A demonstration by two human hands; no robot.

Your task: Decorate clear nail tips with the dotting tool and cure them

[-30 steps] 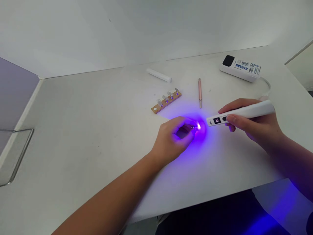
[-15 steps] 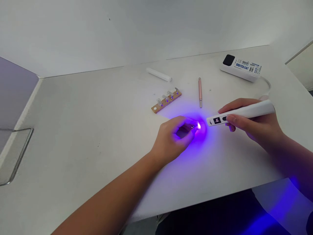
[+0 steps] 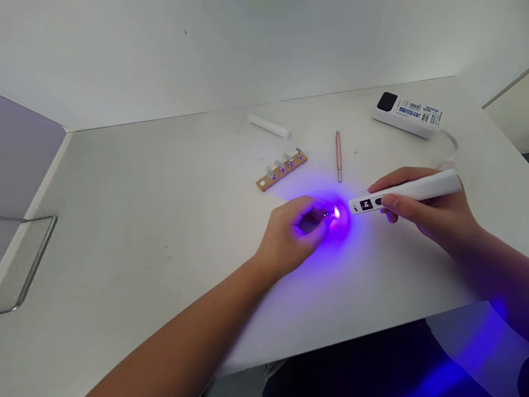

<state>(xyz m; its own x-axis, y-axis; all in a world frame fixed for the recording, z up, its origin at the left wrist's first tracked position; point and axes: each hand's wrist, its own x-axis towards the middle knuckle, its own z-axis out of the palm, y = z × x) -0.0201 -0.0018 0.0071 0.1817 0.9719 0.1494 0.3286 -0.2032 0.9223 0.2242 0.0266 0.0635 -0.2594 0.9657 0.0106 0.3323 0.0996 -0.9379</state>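
Note:
Between thumb and fingers, my left hand point(image 3: 291, 234) pinches a small nail tip point(image 3: 336, 212) that glows under violet light; its holder is mostly hidden by the fingers. My right hand point(image 3: 433, 212) is wrapped round a white handheld UV nail lamp point(image 3: 421, 188), its thumb by the dark button. The lamp's lit end points left at the nail tip, a short gap away. A small display on the lamp is lit, its digits hard to read. Behind my left hand, a wooden strip point(image 3: 285, 172) carries several clear nail tips point(image 3: 269, 172) on small stands.
A pink pen-like tool point(image 3: 339, 156) lies behind the lamp's tip. Farther back are a white stick point(image 3: 269, 126) and a white device point(image 3: 407, 114) with a dark top panel, label and cable. A metal wire frame point(image 3: 39, 259) is at the left edge of the white table point(image 3: 124, 220).
Both hands hold almost still, the nail tip still in the violet light. The digits on the lamp's display look different.

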